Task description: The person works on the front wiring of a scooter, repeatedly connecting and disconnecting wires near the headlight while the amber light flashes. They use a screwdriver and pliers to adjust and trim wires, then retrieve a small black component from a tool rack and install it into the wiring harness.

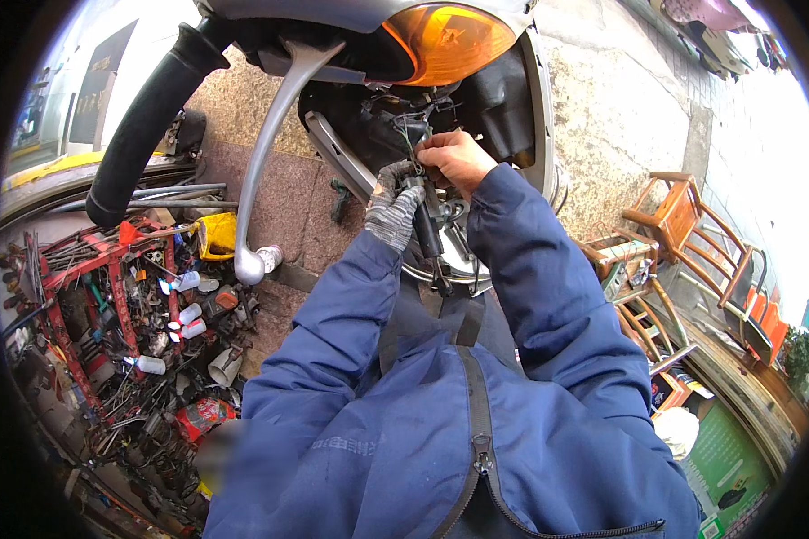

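Observation:
Inside the opened front of a scooter, my left hand [392, 202], in a dirty grey knit glove, grips a black cylindrical part [427, 229] standing lengthwise toward me. My bare right hand [455, 162] pinches at thin wires [407, 130] just above the cylinder's upper end; the exact tip it holds is too small to make out. The dark housing [510, 103] around the wiring lies open. Above it are an orange indicator lens [449, 40], a silver brake lever [265, 153] and a black handlebar grip [135, 135].
A red metal rack [108, 269] crammed with tools, bottles and loose parts stands at left, beside a yellow jug [217, 235]. Wooden chairs [670, 216] and a green sign board [724, 463] are at right. Stone paving [584, 108] lies around the scooter.

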Demonstrator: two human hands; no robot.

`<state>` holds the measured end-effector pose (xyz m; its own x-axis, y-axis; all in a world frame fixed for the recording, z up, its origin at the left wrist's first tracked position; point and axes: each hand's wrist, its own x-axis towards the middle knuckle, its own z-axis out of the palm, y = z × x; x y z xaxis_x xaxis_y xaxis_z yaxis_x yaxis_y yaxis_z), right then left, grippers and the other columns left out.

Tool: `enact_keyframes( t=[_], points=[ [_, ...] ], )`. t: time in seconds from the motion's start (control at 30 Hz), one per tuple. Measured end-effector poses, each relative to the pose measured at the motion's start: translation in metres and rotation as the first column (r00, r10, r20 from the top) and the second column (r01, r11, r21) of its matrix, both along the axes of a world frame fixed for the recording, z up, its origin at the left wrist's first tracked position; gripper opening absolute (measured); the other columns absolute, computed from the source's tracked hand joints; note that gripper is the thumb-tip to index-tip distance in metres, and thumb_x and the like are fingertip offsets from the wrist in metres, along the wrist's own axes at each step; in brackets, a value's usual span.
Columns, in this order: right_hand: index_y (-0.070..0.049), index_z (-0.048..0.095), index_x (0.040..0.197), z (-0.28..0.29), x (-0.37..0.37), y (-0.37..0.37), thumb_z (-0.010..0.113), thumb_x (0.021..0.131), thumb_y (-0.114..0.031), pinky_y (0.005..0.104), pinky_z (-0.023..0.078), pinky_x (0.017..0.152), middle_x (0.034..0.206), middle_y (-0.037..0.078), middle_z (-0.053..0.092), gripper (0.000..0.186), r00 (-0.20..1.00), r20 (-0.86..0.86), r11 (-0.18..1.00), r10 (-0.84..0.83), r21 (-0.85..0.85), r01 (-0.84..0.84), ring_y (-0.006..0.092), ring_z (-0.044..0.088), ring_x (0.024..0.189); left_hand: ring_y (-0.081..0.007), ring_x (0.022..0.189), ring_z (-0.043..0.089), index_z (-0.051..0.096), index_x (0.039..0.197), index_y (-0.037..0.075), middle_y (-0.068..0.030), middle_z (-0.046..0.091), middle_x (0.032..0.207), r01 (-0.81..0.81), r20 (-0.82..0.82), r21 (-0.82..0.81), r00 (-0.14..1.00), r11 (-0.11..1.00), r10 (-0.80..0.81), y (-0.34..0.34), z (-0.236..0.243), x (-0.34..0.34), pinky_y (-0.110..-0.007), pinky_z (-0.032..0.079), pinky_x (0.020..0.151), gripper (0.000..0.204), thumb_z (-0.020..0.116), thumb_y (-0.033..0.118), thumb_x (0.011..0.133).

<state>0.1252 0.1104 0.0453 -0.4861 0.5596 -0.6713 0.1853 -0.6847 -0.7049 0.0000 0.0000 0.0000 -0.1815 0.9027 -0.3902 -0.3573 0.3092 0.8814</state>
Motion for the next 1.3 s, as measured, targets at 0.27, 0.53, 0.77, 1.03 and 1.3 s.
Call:
enact_keyframes(
  t=[0.27,0.53,0.77,1.03,1.3],
  points=[
    [0.002,0.064,0.085,-0.001,0.002,-0.001,0.068,0.077,-0.016,0.0276,0.039,0.046,0.062,0.003,0.055,0.02,0.997,0.066,0.998,0.042,0.052,-0.045,0.0116,0.049,0.05,-0.0132,0.087,0.058,0.049,0.116,0.003,-0.0075,0.059,0.102,0.008,-0.022,-0.031,1.0,0.999,-0.009,-0.003,0.016,0.004,-0.026,0.053,0.076,0.035,0.057,0.0,0.082],
    [0.006,0.067,0.087,-0.01,0.002,0.001,0.07,0.075,-0.021,0.0307,0.046,0.06,0.07,0.008,0.062,0.029,0.984,0.13,0.966,0.12,0.212,-0.146,0.0146,0.055,0.063,-0.0132,0.081,0.06,0.049,0.114,0.003,-0.0064,0.059,0.097,0.01,0.119,-0.113,0.993,0.994,0.003,0.002,0.017,0.004,-0.027,0.054,0.072,0.032,0.057,0.002,0.083],
    [0.005,0.068,0.086,-0.005,0.003,0.003,0.069,0.074,-0.021,0.0309,0.047,0.064,0.075,0.011,0.065,0.029,0.979,0.16,0.951,0.13,0.259,-0.168,0.0159,0.059,0.068,-0.0117,0.075,0.057,0.051,0.112,0.004,-0.0051,0.059,0.094,0.015,0.109,-0.169,0.994,0.985,0.003,0.017,0.024,0.01,-0.025,0.052,0.065,0.026,0.06,0.006,0.088],
    [-0.003,0.066,0.093,-0.011,0.003,0.008,0.06,0.084,-0.014,0.0243,0.04,0.049,0.072,0.0,0.06,0.016,0.998,0.063,0.999,-0.014,-0.032,0.016,0.0086,0.052,0.057,-0.0189,0.066,0.064,0.052,0.108,0.006,-0.0062,0.059,0.086,0.13,0.149,-0.169,0.983,0.977,-0.105,0.024,0.021,0.002,-0.035,0.059,0.052,0.025,0.062,0.018,0.088],
    [-0.009,0.062,0.086,-0.014,0.009,0.007,0.061,0.085,-0.013,0.0226,0.044,0.052,0.072,-0.002,0.059,0.004,0.973,-0.151,0.972,-0.175,-0.186,0.146,0.0068,0.055,0.059,-0.0232,0.067,0.067,0.05,0.112,0.006,-0.0108,0.063,0.089,0.208,0.307,-0.201,0.941,0.957,-0.14,0.026,0.007,-0.006,-0.037,0.06,0.055,0.027,0.056,0.018,0.089]
  ],
)
